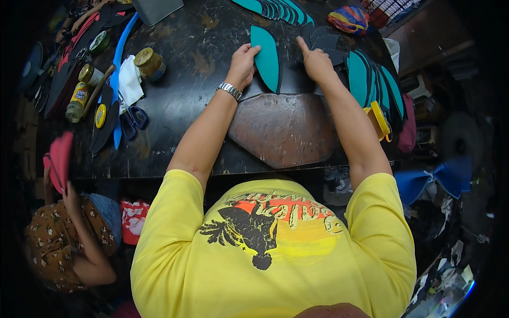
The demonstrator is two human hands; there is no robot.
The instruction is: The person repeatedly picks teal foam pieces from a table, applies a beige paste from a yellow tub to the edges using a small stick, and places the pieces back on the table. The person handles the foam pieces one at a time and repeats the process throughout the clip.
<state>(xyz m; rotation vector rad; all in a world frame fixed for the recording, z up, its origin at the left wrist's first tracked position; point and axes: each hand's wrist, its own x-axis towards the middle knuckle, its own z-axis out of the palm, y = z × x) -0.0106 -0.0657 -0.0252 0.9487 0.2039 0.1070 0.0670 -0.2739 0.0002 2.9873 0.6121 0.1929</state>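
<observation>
A teal leaf-shaped piece of sheet material [265, 55], dark along its edge, stands pinched between the thumb and fingers of my left hand [242, 66], just above the black table. My right hand [317, 62] is beside several rounded dark pieces [328, 41], its index finger stretched out and the other fingers partly bent. Nothing shows in that hand. Overlapping teal pieces [360, 79] fan out to the right of my right forearm. Another fanned row of teal pieces [283, 9] lies at the far edge of the view.
A worn brown board [283, 130] lies between my forearms. Leftward are a glass jar [149, 63], white cloth [130, 82], dark-handled scissors [133, 122] and a blue strip [115, 90]. A yellow tape dispenser-like object [377, 121] sits right. At far left, another person [74, 238] holds red pieces [59, 159].
</observation>
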